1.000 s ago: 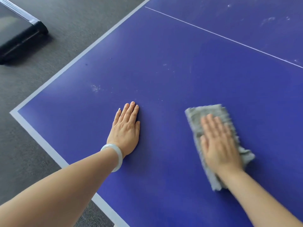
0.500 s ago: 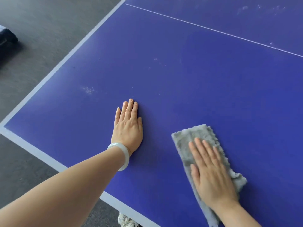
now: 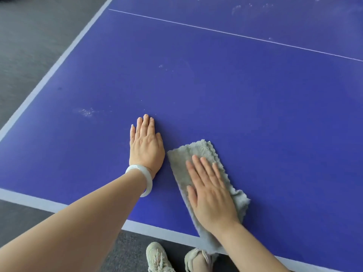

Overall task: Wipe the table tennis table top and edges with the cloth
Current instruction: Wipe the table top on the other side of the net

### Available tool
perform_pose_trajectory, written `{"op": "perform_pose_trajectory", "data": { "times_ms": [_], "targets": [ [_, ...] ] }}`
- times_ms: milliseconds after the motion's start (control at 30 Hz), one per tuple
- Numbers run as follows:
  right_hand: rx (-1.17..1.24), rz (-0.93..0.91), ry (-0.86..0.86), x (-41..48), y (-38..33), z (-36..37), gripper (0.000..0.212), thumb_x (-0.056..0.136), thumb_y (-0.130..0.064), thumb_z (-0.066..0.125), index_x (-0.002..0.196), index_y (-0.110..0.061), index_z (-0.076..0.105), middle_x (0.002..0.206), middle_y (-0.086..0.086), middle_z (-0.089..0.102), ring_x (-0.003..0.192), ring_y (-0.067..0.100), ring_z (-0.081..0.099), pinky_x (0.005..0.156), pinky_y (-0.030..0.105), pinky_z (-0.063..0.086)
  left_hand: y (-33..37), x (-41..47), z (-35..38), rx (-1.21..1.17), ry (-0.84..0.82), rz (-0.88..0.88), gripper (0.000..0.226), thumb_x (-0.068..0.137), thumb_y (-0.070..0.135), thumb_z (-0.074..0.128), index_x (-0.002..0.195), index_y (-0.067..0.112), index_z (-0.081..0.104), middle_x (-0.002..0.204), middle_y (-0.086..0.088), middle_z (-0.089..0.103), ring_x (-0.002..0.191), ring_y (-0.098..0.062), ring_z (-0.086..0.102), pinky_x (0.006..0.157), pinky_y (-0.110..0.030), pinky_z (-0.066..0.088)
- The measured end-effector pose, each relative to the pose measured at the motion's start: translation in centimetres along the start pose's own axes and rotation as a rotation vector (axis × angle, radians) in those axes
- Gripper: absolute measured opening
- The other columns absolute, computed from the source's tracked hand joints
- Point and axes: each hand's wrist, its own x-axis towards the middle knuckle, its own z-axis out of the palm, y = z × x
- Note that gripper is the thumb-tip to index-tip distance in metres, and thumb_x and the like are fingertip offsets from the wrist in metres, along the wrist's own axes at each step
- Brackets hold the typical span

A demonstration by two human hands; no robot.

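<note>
Right grip (image 3: 211,191), fingers straight, presses the fuzzy grey cloth (image 3: 196,151) onto blue tabletop (image 3: 255,114).

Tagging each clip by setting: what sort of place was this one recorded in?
Probably an indoor games or recreation room. A blue table tennis table with a white border and a thin centre line fills the view, and it stands on dark grey, carpet-like flooring.

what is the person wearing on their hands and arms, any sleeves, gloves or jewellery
No sleeves or gloves: both forearms are bare as far as the view shows. The left hand has a smooth, pale, milky-white bangle around its wrist. The right hand and its wrist carry nothing. No rings are visible on either hand.
</note>
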Motion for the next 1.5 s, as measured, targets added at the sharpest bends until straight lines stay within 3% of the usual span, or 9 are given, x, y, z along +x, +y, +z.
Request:
{"op": "perform_pose_trajectory", "data": {
  "times_ms": [200, 333, 500, 767, 933, 1067, 1233, 1400, 1500],
  "targets": [
    [0.005, 0.552, 0.080, -1.1, 12.0, -2.0, 0.067, 0.098, -0.041, 0.011, 0.157, -0.011, 0.018, 0.165, 0.008, 0.015, 0.153, 0.023, 0.011, 0.125, 0.044, 0.009, 0.0, -0.5, -1.2, -0.161, -0.001, 0.048, 0.050, 0.103, 0.018, 0.034, 0.152, 0.011, 0.031, 0.163, -0.001, 0.018, 0.152, -0.016, 0.006, 0.123, -0.029, -0.004],
    [-0.013, 0.583, 0.085, -0.8, 11.3, -1.6, 0.066, 0.098, -0.038, 0.013, 0.157, -0.010, 0.019, 0.164, 0.009, 0.015, 0.153, 0.024, 0.011, 0.125, 0.042, 0.004, -2.9, -2.6, -3.3, -0.159, -0.127, 0.251, 0.047, 0.104, 0.015, 0.037, 0.151, 0.012, 0.036, 0.162, 0.000, 0.022, 0.151, -0.015, 0.011, 0.120, -0.020, -0.004],
    [0.026, 0.713, 0.086, -1.5, 6.4, -1.3, 0.067, 0.097, -0.036, 0.014, 0.156, -0.003, 0.017, 0.163, 0.017, 0.018, 0.151, 0.033, 0.014, 0.123, 0.051, 0.009, -8.6, -6.6, -5.6, 0.094, -0.123, 0.331, 0.049, 0.105, 0.026, 0.028, 0.152, 0.014, 0.033, 0.161, -0.003, 0.024, 0.150, -0.021, 0.017, 0.124, -0.037, 0.005],
    [0.054, 0.319, 0.026, 2.9, -11.8, 1.3, 0.065, 0.099, -0.033, 0.022, 0.155, -0.002, 0.019, 0.162, 0.020, 0.014, 0.151, 0.037, 0.011, 0.121, 0.057, 0.016, -9.6, -7.0, -5.1, 0.131, -0.151, 0.326, 0.056, 0.102, 0.034, 0.015, 0.155, 0.017, 0.025, 0.162, 0.001, 0.017, 0.151, -0.014, 0.008, 0.124, -0.035, 0.001],
    [0.013, -0.016, -0.047, 1.2, -6.8, 0.8, 0.060, 0.104, -0.038, 0.016, 0.158, -0.013, 0.013, 0.165, 0.005, 0.007, 0.153, 0.022, 0.003, 0.123, 0.047, 0.014, -9.7, -7.0, -5.1, 0.105, -0.153, 0.332, 0.055, 0.103, 0.034, 0.016, 0.155, 0.018, 0.024, 0.163, 0.004, 0.014, 0.151, -0.013, 0.006, 0.124, -0.033, -0.001],
    [-0.044, 0.070, -0.038, -3.5, 0.2, 0.1, 0.059, 0.105, -0.037, 0.015, 0.158, -0.012, 0.016, 0.166, 0.005, 0.009, 0.153, 0.022, 0.008, 0.120, 0.048, 0.018, -9.8, -7.1, -4.7, 0.097, -0.140, 0.323, 0.054, 0.103, 0.032, 0.017, 0.156, 0.020, 0.023, 0.163, 0.004, 0.013, 0.151, -0.014, 0.006, 0.124, -0.035, 0.000],
    [-0.044, 0.343, -0.021, 0.3, -6.4, 0.6, 0.065, 0.099, -0.034, 0.020, 0.153, 0.000, 0.025, 0.161, 0.019, 0.020, 0.150, 0.036, 0.019, 0.119, 0.057, 0.022, -9.8, -7.1, -4.6, 0.084, -0.128, 0.317, 0.054, 0.103, 0.030, 0.017, 0.155, 0.018, 0.024, 0.163, 0.002, 0.014, 0.152, -0.016, 0.008, 0.124, -0.035, -0.001],
    [0.030, 0.201, -0.073, 7.3, -15.2, 1.8, 0.068, 0.095, -0.034, -0.002, 0.157, -0.006, 0.001, 0.164, 0.016, -0.006, 0.152, 0.033, -0.007, 0.122, 0.053, -0.001, -9.8, -7.2, -4.9, -0.047, -0.110, 0.308, 0.057, 0.101, 0.033, 0.020, 0.154, 0.013, 0.025, 0.161, 0.002, 0.019, 0.151, -0.012, 0.010, 0.124, -0.032, 0.002],
    [0.015, 0.006, -0.077, 6.7, -13.2, 1.3, 0.065, 0.099, -0.037, 0.007, 0.158, -0.010, 0.008, 0.166, 0.010, 0.002, 0.153, 0.026, -0.003, 0.123, 0.049, 0.003, -10.1, -7.2, -4.9, -0.153, -0.076, 0.273, 0.053, 0.102, 0.022, 0.027, 0.153, 0.010, 0.028, 0.158, 0.003, 0.024, 0.149, -0.007, 0.014, 0.123, -0.026, 0.003]
  ]
}}
